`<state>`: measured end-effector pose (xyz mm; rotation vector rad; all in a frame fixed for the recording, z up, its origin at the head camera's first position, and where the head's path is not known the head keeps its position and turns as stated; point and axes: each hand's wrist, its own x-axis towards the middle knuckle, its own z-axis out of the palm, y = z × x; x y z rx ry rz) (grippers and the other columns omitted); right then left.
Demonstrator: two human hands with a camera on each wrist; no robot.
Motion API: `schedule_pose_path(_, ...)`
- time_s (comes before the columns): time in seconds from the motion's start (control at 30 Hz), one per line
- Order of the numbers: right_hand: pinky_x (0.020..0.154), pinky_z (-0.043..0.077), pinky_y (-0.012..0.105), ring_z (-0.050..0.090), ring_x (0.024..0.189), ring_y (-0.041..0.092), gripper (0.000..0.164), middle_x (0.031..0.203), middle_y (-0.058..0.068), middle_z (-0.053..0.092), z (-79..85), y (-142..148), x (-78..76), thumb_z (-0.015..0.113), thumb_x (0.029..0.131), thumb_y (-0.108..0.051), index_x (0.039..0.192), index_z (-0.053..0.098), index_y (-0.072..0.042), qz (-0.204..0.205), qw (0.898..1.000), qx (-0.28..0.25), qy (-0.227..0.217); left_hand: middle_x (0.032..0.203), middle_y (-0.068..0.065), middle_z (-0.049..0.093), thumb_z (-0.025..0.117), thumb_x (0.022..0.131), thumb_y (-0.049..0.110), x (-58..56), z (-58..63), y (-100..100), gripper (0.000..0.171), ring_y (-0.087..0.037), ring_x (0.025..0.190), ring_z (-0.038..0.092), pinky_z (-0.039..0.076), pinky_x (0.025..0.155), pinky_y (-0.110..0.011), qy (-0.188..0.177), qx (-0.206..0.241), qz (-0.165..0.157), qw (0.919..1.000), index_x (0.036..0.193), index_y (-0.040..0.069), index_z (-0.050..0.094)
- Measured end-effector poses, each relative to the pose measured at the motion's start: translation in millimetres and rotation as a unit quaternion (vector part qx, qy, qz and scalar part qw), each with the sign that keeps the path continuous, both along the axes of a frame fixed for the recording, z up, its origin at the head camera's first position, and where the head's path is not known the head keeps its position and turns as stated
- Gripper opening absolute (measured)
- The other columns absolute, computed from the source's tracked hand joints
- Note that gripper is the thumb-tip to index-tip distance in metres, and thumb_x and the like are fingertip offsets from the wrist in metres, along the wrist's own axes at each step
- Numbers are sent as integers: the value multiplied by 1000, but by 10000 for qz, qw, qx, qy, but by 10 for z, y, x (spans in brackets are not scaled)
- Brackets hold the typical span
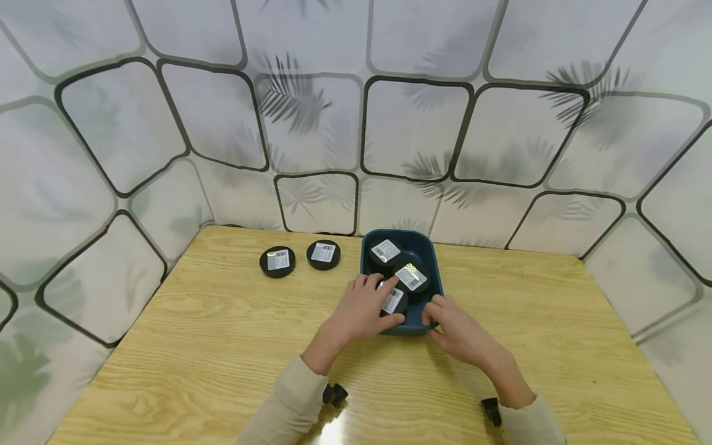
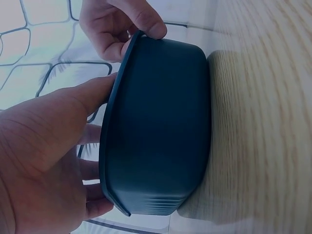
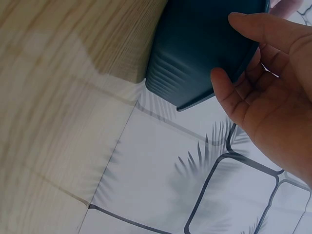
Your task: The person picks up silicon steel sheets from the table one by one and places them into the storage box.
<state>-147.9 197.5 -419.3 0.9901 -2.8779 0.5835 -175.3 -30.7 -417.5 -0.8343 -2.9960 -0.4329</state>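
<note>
A dark blue plastic bin (image 1: 416,314) stands on the table with three flat, round black discs inside, each with a white label. My left hand (image 1: 360,307) reaches over the bin's left rim and holds the near disc (image 1: 394,301) between thumb and fingers. In the left wrist view the bin's wall (image 2: 161,117) hides that disc. Behind it lie a shiny-labelled disc (image 1: 412,278) and another disc (image 1: 386,251). My right hand (image 1: 458,330) grips the bin's near right corner. In the right wrist view its thumb lies on the outer wall (image 3: 200,53).
Left of the bin, two more labelled black discs lie on the wooden table (image 1: 222,346): one nearer the bin (image 1: 324,254), one farther left (image 1: 277,261). A patterned curtain (image 1: 317,142) rises behind the table's back edge and along both sides.
</note>
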Motion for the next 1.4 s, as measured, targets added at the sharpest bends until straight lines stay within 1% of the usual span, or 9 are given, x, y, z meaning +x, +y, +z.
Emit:
schedule_pose_path(0.27, 72, 43, 29, 40, 81, 11, 29, 84, -8, 44, 5, -5, -4, 74, 79, 6, 81, 55, -16, 0, 10000, 9, 10, 154, -13, 39, 59, 94, 55, -12, -7, -21, 73, -36, 131, 42, 33, 109, -53, -135, 97, -142, 9998, 154, 21, 36)
schedule_pose_path(0.57, 72, 43, 28, 40, 81, 11, 29, 85, -7, 45, -3, -4, -5, 73, 79, 7, 81, 56, -16, 1, 10000, -22, -60, 158, -13, 34, 57, 95, 56, -11, -7, -52, 76, -37, 135, 38, 31, 110, -54, -274, 137, -214, 9993, 157, 21, 31)
schedule_pose_path(0.7, 72, 43, 29, 39, 81, 11, 29, 85, -7, 45, -6, -4, -7, 73, 79, 7, 82, 56, -16, -2, 10000, -31, -85, 156, -15, 34, 57, 95, 55, -32, -5, -113, 77, -38, 138, 35, 30, 111, -55, -400, 303, -240, 9985, 158, 21, 27)
schedule_pose_path(0.9, 73, 43, 30, 40, 83, 12, 29, 85, -7, 45, -12, -4, -9, 73, 78, 7, 82, 56, -16, -7, 10000, -50, -74, 151, -17, 39, 61, 94, 52, -72, 62, -293, 74, -39, 136, 36, 30, 109, -57, -442, 608, -122, 9971, 155, 18, 34)
schedule_pose_path(1.03, 73, 43, 30, 41, 83, 12, 29, 85, -7, 45, 10, -1, -27, 72, 79, 8, 82, 56, -16, -4, 10000, -36, -46, 148, -19, 42, 62, 94, 50, -151, 116, -469, 73, -41, 135, 37, 30, 108, -60, -319, 887, 59, 9955, 153, 15, 38)
schedule_pose_path(1.13, 72, 43, 29, 40, 83, 12, 29, 85, -7, 45, 19, 2, -34, 72, 79, 8, 82, 56, -16, -2, 10000, -33, 5, 147, -20, 43, 63, 94, 47, -209, 137, -634, 71, -42, 136, 36, 29, 107, -63, -188, 1123, 305, 9930, 151, 13, 39)
schedule_pose_path(1.27, 72, 42, 29, 40, 82, 12, 30, 85, -8, 44, 5, 4, -25, 73, 79, 7, 82, 55, -16, 35, 10000, -49, 17, 145, -23, 42, 66, 94, 41, -260, 129, -872, 69, -45, 135, 35, 29, 107, -65, 71, 1325, 817, 9878, 150, 10, 39)
schedule_pose_path(1.33, 72, 42, 28, 39, 82, 11, 30, 85, -8, 43, -8, 6, -10, 72, 79, 7, 81, 54, -17, 52, 10000, -65, -14, 144, -26, 42, 68, 93, 37, -272, 111, -982, 70, -48, 133, 35, 30, 105, -66, 194, 1407, 1107, 9836, 150, 8, 39)
schedule_pose_path(1.4, 72, 42, 28, 39, 82, 11, 30, 85, -8, 43, -21, 10, 12, 72, 79, 7, 82, 54, -17, 56, 9999, -70, -58, 143, -29, 40, 70, 92, 35, -271, 92, -1080, 72, -50, 131, 34, 31, 103, -67, 231, 1492, 1397, 9786, 150, 7, 38)
